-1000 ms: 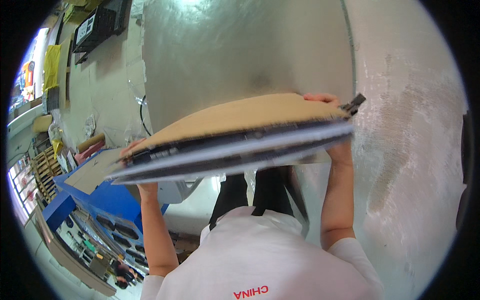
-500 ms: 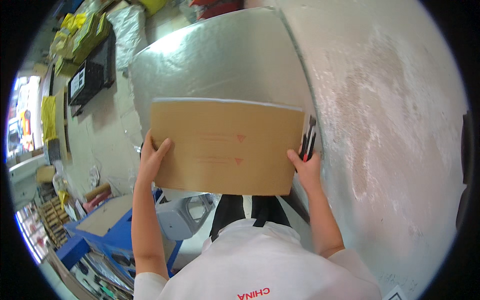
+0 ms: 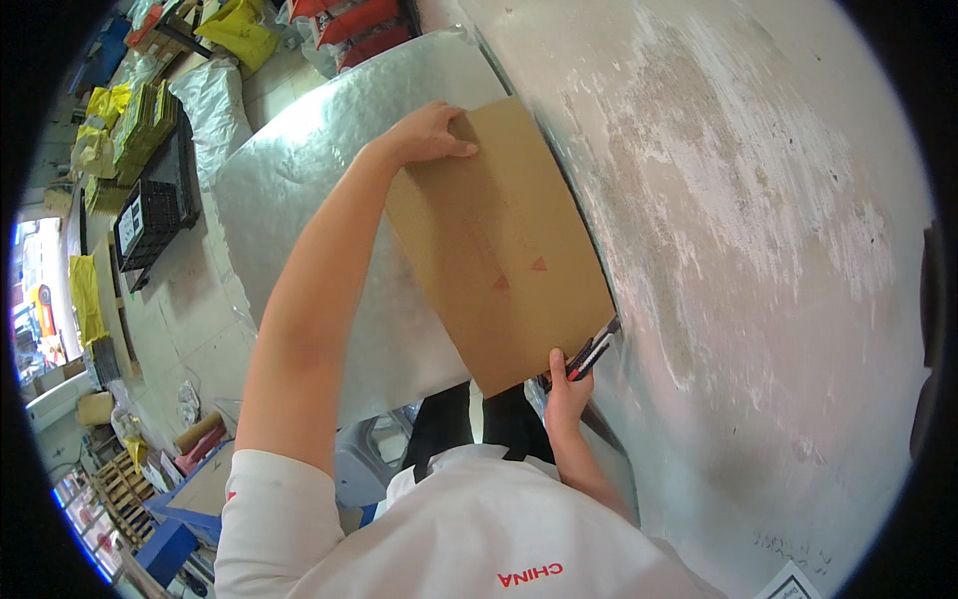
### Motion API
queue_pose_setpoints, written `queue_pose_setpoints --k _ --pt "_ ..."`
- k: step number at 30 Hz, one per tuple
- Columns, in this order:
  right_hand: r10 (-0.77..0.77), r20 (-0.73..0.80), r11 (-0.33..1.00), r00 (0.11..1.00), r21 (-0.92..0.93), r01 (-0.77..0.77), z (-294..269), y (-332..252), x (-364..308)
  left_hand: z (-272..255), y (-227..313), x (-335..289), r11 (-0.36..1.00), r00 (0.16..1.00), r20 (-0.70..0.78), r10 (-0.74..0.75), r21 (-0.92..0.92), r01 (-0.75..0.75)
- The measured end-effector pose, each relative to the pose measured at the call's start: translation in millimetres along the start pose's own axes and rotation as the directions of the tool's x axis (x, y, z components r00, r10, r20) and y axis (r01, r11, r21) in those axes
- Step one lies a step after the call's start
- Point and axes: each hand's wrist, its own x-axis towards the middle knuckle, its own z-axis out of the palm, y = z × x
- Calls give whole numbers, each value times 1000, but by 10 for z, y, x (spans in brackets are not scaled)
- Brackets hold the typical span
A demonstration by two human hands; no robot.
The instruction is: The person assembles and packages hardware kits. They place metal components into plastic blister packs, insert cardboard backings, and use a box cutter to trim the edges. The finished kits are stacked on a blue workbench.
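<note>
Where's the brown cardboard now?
In the head view, the brown cardboard is near the middle, over the silvery surface, between the left hand at its far end and the right hand at its near end.

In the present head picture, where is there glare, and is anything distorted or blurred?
Head view: glare whitens part of the shiny silver-grey tabletop's far end, and the bright white opening at the left rim looks washed out; same head view: fisheye bending, black corners; the flat brown cardboard sheet and bare left hand look fairly sharp.
</note>
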Motion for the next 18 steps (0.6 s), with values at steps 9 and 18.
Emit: queue_pose_setpoints --k 9,18 --pt "46 149 995 988 83 -59 -4 -235 59 152 203 -199 969 903 -427 39 236 70" --pt "-55 122 926 991 -366 96 -254 -736 -274 1601 765 -2440 355 660 -384 -646 -916 -187"
